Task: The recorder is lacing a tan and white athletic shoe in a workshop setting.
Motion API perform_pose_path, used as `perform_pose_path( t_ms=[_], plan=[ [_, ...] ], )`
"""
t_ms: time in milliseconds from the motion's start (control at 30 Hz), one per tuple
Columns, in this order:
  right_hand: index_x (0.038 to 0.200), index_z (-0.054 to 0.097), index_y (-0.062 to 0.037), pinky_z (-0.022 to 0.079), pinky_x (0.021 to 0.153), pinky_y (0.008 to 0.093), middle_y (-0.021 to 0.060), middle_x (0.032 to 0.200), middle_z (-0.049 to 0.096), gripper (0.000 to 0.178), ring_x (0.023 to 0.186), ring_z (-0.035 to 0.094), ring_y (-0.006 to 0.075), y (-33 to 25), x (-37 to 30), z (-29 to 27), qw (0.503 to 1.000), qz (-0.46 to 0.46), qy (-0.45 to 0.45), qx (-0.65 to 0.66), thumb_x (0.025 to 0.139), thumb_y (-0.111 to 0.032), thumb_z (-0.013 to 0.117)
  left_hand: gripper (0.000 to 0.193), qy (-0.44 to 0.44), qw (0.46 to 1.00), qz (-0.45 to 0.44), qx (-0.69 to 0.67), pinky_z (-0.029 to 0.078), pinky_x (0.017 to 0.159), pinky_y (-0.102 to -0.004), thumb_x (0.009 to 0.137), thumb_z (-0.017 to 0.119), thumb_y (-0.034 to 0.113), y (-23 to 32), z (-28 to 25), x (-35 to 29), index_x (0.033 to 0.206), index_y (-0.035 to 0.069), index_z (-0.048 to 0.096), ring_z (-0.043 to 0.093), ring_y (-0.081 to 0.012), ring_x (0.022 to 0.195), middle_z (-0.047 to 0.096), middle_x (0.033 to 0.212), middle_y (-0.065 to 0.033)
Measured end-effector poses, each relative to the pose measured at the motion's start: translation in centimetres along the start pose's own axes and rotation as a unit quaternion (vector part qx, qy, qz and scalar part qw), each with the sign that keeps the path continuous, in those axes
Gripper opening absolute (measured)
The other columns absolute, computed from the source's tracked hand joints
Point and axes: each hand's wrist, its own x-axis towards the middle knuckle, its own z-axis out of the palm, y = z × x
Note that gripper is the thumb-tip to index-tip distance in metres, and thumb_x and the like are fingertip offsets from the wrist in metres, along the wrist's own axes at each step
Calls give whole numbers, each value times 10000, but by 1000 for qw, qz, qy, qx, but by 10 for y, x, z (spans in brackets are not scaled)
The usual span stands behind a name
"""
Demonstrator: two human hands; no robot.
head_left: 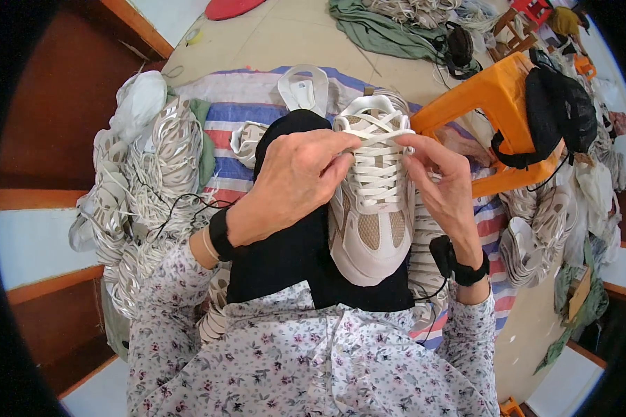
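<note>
A white and beige sneaker upper (370, 240) rests on my black-clad lap, its toe toward me. White shoelace (378, 170) crosses its front in rows up to the tongue at the far end. My left hand (292, 167) is closed in a pinch at the left edge of the upper rows, thumb and forefinger on the lace. On the opposite edge, my right hand (442, 181) pinches the lace between thumb and forefinger. The lace ends are partly hidden by my fingers.
A heap of similar uppers and loose laces (163, 174) lies to the left. An orange stool (487, 97) with a black bag (560, 104) stands at the right. More uppers (535, 229) are piled beyond it. A striped sheet (226, 111) covers the floor.
</note>
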Motion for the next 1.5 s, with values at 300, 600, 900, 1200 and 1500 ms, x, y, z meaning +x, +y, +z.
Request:
perform_pose_path(
  t_ms=[300,600,900,1200,1500],
  plan=[
    [934,619,18,475,627,351,166,801,646,80,689,620,299,3,12,11,996,-80,7,-28,860,-11,630,121,-24,999,-9,40,447,533,-370,817,661,36,-3,9,7,921,-3,611,591,-291,571,596,681,-139],
    [903,574,13,429,590,341,150,716,571,40,624,549,263,1,5,10,997,-56,-1,-48,877,-7,597,63,-28,991,-124,-43,396,485,-279,825,625,24,7,19,6,867,-16,599,508,-127,513,546,605,-52],
    [941,595,16,397,579,264,27,695,534,51,653,485,90,-2,-7,4,992,43,-50,106,904,-19,594,56,-61,957,-227,-171,373,501,-202,880,581,22,25,15,9,905,-23,604,453,-17,572,519,642,33],
    [1028,676,-1,441,623,249,23,751,606,157,683,528,87,9,-4,-2,993,38,-40,101,884,21,620,222,-60,979,-150,-128,345,493,-176,867,648,12,6,4,-2,1088,3,653,418,3,551,514,633,53],
    [918,610,23,445,620,304,103,792,594,77,685,564,210,10,8,3,997,-69,-27,-3,844,41,620,184,-23,980,-145,-138,420,488,-226,867,687,60,-1,15,-1,1017,-48,688,546,-58,527,623,678,-35]
  ],
)
